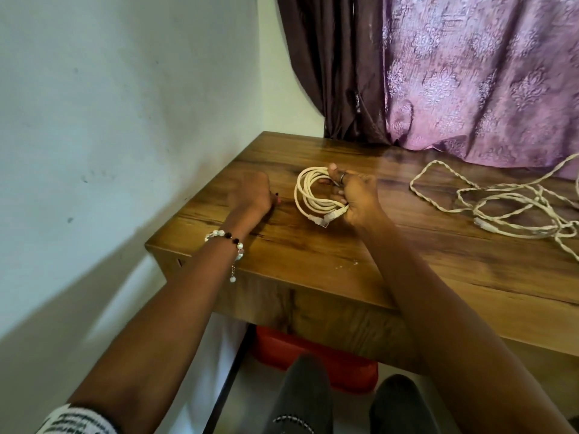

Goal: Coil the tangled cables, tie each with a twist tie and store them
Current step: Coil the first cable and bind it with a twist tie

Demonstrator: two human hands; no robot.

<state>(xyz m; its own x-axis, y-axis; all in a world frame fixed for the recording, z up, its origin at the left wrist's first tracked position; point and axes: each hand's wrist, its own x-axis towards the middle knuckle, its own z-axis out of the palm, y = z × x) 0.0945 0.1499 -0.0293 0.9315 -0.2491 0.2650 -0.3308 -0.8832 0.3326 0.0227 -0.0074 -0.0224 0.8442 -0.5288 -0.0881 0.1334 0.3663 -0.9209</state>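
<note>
The coiled cable [313,195] hangs in my right hand [355,198], fingers curled round its loops with the plugs dangling at the bottom, so the coil's open ring faces my left hand [253,192] just beside it. My left hand rests knuckles-up on the bench [313,261], fingers curled under; whether it pinches a twist tie I cannot tell. The tangled cable [507,208] lies well off to my right hand's far side.
</note>
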